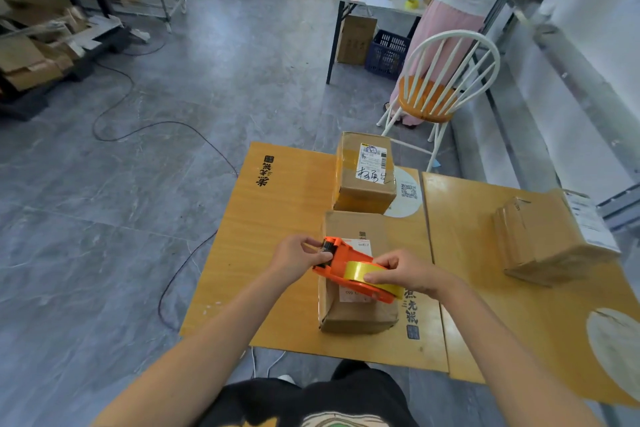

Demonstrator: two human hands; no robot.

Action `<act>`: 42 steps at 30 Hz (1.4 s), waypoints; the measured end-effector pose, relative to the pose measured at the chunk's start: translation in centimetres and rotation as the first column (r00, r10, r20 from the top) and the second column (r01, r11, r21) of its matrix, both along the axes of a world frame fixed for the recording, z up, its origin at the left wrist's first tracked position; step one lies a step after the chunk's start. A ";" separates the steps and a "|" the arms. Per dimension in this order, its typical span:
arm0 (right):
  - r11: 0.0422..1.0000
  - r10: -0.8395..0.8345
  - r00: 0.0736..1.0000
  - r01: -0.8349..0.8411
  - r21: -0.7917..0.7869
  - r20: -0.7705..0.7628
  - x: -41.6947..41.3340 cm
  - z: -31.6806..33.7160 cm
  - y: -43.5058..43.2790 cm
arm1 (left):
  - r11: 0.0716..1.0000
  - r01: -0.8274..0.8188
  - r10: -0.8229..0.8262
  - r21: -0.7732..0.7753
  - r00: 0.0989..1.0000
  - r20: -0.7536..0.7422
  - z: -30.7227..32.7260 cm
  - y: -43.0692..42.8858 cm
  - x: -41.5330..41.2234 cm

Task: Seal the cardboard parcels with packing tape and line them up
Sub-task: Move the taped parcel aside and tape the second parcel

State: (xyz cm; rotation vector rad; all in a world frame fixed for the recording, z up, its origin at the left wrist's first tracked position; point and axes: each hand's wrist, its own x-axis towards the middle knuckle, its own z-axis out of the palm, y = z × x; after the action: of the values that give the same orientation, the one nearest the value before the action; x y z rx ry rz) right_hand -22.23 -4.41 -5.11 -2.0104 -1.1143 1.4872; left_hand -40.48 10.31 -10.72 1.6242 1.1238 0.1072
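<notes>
The far box (366, 180) looks taped, but the near box (356, 317) lies under the dispenser (341, 253) seemingly unsealed, left hand (300, 257) pinching its front, right hand (407, 270) gripping the roll (358, 270), a third box (540, 246) waiting well apart.

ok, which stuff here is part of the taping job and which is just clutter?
Job:
orange tape dispenser, gripped by left hand and right hand
near parcel under it
labelled parcel behind
third parcel on the right

Lying about:
white chair
blue crate
black cable
cardboard scraps
</notes>
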 end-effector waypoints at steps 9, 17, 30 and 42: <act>0.999 -0.045 0.952 0.051 -0.013 0.304 -1.5 0.0 1.7 | 0.998 0.013 -0.010 0.064 0.999 -0.038 -0.5 0.6 -0.2; 0.998 0.013 0.961 0.003 -0.059 0.276 -0.7 0.3 1.7 | 0.988 0.154 -0.153 -0.003 0.985 -0.079 1.7 1.8 0.1; 0.997 0.037 0.971 -0.018 -0.079 0.235 -0.2 0.0 1.9 | 0.934 0.062 -0.001 -0.351 0.985 0.171 1.9 2.2 -1.5; 1.000 -0.013 0.970 0.015 -0.005 0.243 -1.1 0.4 2.0 | 0.972 -0.111 0.126 -0.208 0.990 0.061 1.7 3.5 -2.7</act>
State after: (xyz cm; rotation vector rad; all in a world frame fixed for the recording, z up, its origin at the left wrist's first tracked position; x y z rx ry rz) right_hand -23.34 -2.42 -4.72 -2.2467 -1.1863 1.2632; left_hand -43.15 13.85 -9.00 1.3614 1.1365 0.1240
